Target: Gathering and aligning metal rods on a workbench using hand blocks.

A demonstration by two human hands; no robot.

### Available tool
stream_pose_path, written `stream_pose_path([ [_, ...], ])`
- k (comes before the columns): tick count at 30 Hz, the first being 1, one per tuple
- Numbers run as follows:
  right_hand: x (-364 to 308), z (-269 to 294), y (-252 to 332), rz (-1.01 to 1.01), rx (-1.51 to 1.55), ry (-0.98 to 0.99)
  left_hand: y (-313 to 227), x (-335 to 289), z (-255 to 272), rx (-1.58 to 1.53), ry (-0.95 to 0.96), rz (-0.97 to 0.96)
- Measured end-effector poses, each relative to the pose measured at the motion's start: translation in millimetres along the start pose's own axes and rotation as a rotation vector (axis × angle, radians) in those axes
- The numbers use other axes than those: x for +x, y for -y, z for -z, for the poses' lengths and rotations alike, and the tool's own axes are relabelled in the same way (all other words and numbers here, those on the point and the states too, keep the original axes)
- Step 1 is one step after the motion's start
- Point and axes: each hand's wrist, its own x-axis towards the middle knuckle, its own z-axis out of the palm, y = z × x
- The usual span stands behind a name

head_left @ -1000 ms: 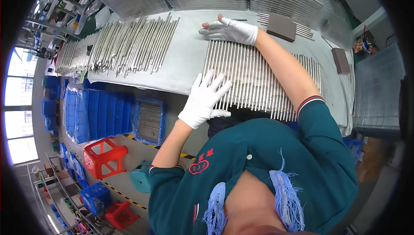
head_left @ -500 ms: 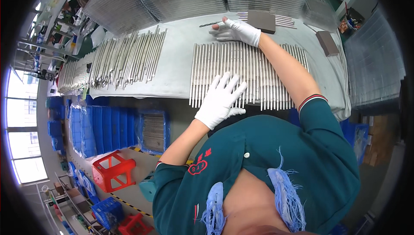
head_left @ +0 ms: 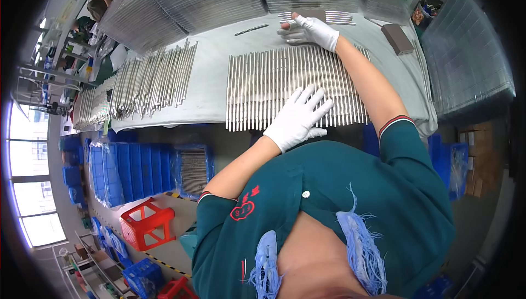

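A row of slim silver metal rods (head_left: 263,88) lies side by side on the cloth-covered table in front of me. My left hand (head_left: 298,119), in a white glove, rests with spread fingers on the near part of the rods. At their far ends is my right hand (head_left: 311,31), also in a white glove with some bare fingertips. Its fingers stretch leftward, open, and I see nothing held in them. A dark drill bit (head_left: 251,30) lies on the cloth to the left of the right hand, apart from it.
More silver rods (head_left: 156,82) lie in a looser group at left. Clear plastic trays (head_left: 213,3) are stacked along the back. One brown-grey block (head_left: 315,15) sits on rods behind my right hand, another block (head_left: 398,39) at right. Below stand blue crates (head_left: 137,170) and a red stool (head_left: 147,224).
Both hands have shifted right along the rods. The rods' near ends, uneven before, now line up more evenly. The right hand has moved away from the drill bit. The view has shifted slightly.
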Motion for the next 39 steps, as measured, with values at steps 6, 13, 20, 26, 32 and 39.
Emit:
stream_pose_path([
  [6, -17.7, 18.3, -4.6, -0.029, -0.131, -0.014, -23.7, 31.5, -15.7, -0.087, 0.006, -0.174],
  [13, -41.1, 55.8, 5.8, 0.020, -0.077, -0.068, -26.0, 41.5, -22.9, -0.056, -0.033, -0.207],
  [20, -57.0, 62.2, 0.3, -0.016, -0.068, 0.036, -39.3, 68.9, -37.2, -0.088, -0.050, -0.342],
  [26, -87.9, 95.1, 18.1, 0.041, -0.094, -0.238, -48.5, 88.2, -38.3, -0.156, -0.034, -0.464],
  [32, -110.2, 113.0, 5.7, -0.019, -0.065, -0.171, -70.6, 112.6, -71.7, -0.093, -0.107, -0.567],
  [39, -115.3, 106.9, 0.9, -0.032, -0.080, -0.142, -62.6, 108.4, -51.2, -0.234, -0.104, -0.547],
])
